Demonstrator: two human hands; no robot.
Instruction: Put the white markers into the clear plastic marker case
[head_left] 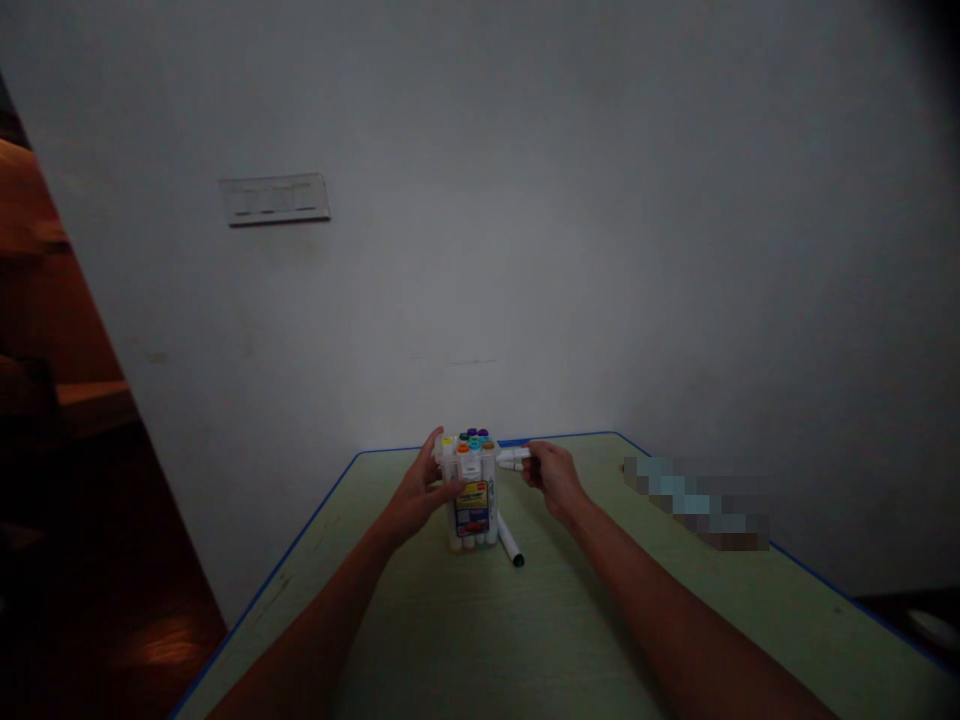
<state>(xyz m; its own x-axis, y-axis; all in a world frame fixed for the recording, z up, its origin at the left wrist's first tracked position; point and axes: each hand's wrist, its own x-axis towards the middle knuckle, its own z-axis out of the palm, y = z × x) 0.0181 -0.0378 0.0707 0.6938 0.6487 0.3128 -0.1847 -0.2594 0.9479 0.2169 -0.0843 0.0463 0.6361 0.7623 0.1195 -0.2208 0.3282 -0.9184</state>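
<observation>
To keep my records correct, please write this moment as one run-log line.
left hand: grips clear marker case | right hand: holds at least one white marker | table: dark-ended marker lies beside case

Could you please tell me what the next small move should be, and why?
Probably tip the white marker upright above the clear marker case: the right hand holds it roughly level beside the case's top, while the left hand holds the case, where color-capped markers stand upright.

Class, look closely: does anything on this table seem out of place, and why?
A marker lies on the table, just right of the box; it looks odd because several others stand upright inside.
</observation>
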